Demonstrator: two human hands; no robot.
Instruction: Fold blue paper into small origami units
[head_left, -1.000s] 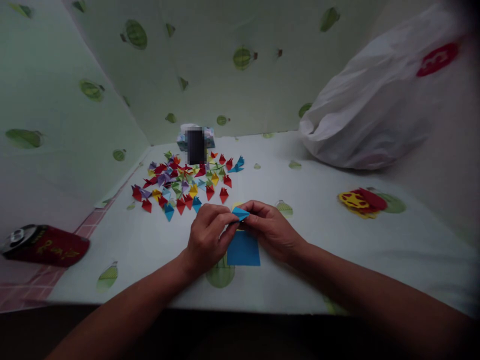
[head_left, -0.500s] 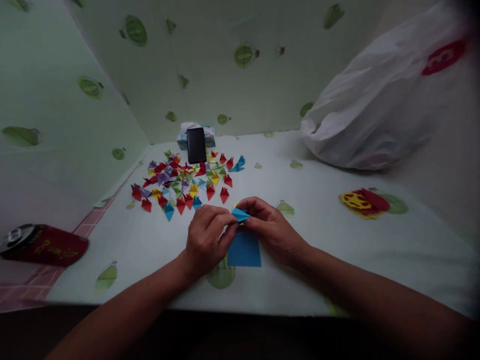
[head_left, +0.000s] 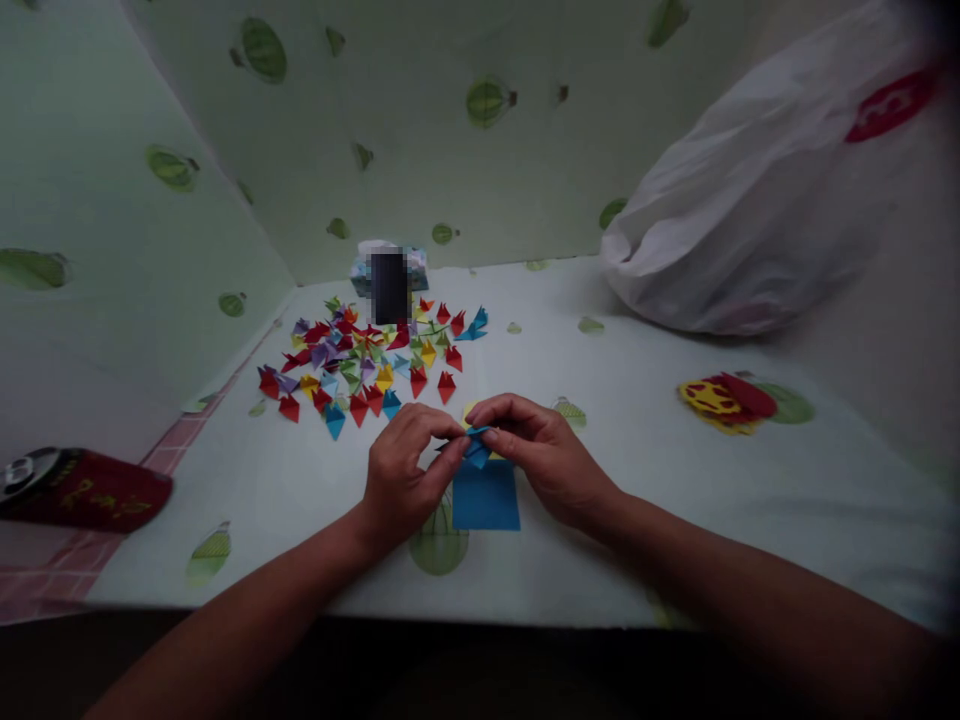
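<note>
A small piece of folded blue origami paper [head_left: 478, 452] is pinched between both my hands above the table. My left hand [head_left: 409, 465] grips its left side between thumb and fingertips. On the other side, my right hand [head_left: 551, 455] holds it with thumb and forefinger. Just below lies a flat blue paper square [head_left: 486, 497], with a bit of yellow paper [head_left: 471, 410] showing behind my fingers. Several small folded paper figures [head_left: 360, 360] in red, yellow, blue, green and purple are spread out beyond my left hand.
A dark, pixelated upright phone [head_left: 390, 288] leans on a tissue box [head_left: 361, 275] at the back. At the left edge a red drink can [head_left: 90, 490] lies on its side. A white plastic bag [head_left: 720, 240] stands back right, near red and yellow cut-outs [head_left: 727, 400].
The blue origami has been turned between my fingers: its point faced right before, and now a folded part hangs downward. The view has shifted slightly.
</note>
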